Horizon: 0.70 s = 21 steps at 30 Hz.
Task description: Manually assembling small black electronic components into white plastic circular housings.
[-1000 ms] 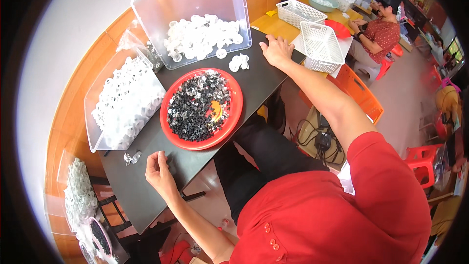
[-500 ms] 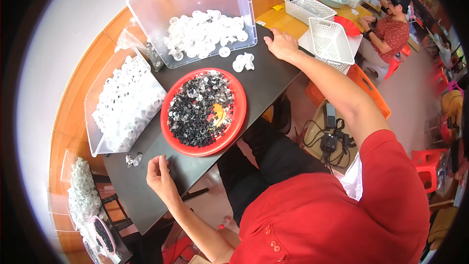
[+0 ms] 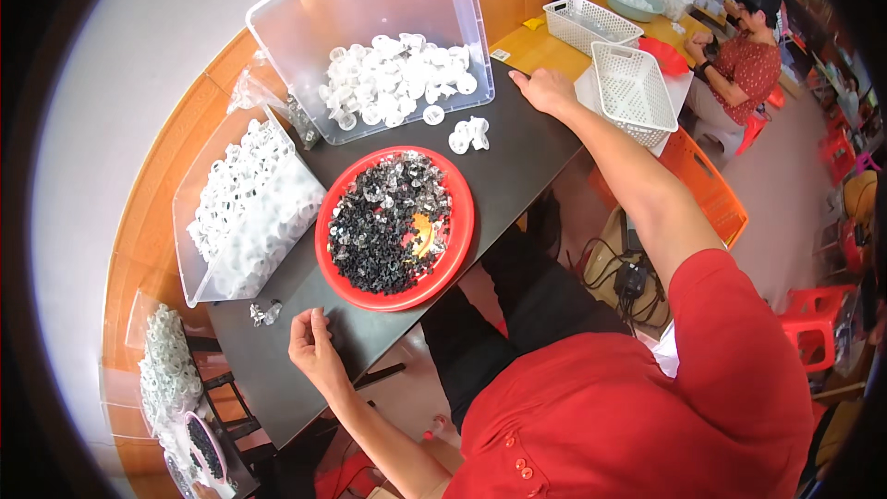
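Observation:
A red round tray heaped with small black and clear plastic pieces lies on the dark table in front of me. My left hand hovers over the table just below the tray, fingers curled and pressed together; anything between them is hidden. Near it lies a little group of clear pieces. My right hand rests at the table's far right edge, fingers partly stretched, nothing visible in it. Between that hand and the tray sits a small cluster of white round parts.
A clear bin tipped on its side spills white parts behind the tray. Another clear bin full of white rings stands left. White baskets and a seated person are at the far right, an orange crate below.
The whole view has shifted slightly, with the table and its contents lower and further right. My left hand stays curled near the tray; my right hand remains by the table's edge.

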Each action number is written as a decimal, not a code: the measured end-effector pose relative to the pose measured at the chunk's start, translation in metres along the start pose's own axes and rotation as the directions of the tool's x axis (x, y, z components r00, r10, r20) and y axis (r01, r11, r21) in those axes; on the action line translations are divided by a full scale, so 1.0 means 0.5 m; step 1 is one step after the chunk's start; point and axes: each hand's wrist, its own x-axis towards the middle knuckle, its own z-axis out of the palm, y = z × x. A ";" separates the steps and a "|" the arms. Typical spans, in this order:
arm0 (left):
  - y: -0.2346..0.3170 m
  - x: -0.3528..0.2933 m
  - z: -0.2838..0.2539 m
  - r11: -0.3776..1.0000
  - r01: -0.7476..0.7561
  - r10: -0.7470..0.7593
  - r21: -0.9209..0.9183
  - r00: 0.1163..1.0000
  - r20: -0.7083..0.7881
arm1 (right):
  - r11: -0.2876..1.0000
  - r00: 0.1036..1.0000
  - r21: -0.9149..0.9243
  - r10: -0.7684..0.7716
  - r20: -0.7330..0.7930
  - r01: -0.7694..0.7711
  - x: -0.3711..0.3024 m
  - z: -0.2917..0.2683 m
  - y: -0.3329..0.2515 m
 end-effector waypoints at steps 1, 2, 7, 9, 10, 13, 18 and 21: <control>-0.001 -0.001 -0.001 1.000 -0.003 0.003 -0.002 1.000 -0.001 | 1.000 0.999 0.003 0.024 0.026 -0.024 -0.005 -0.002 -0.006; 0.000 -0.001 -0.001 1.000 -0.006 0.005 -0.004 1.000 -0.004 | 1.000 0.999 0.000 0.017 0.028 -0.017 -0.005 -0.003 -0.005; 0.008 0.001 0.002 1.000 0.002 -0.002 0.002 1.000 -0.006 | 1.000 1.000 -0.010 0.026 0.012 -0.026 -0.004 -0.005 0.003; 0.008 0.000 -0.001 1.000 0.001 -0.001 -0.010 1.000 -0.013 | 1.000 1.000 -0.015 0.026 0.013 -0.025 -0.003 -0.002 0.003; 0.006 0.001 -0.001 1.000 0.007 -0.007 -0.011 1.000 -0.007 | 0.999 1.000 -0.025 0.029 -0.002 -0.029 -0.003 0.001 0.003; 0.002 0.003 -0.001 1.000 0.013 -0.013 -0.017 1.000 -0.009 | 0.999 1.000 -0.034 0.028 -0.013 -0.029 0.000 0.002 0.005; 0.008 0.001 0.001 1.000 0.031 -0.031 0.000 1.000 0.000 | 0.999 0.999 -0.039 0.029 -0.020 -0.030 0.005 0.006 0.009; 0.007 0.000 -0.001 1.000 0.026 -0.026 -0.009 1.000 -0.005 | 0.999 1.000 -0.039 0.018 -0.015 -0.019 0.005 0.007 0.007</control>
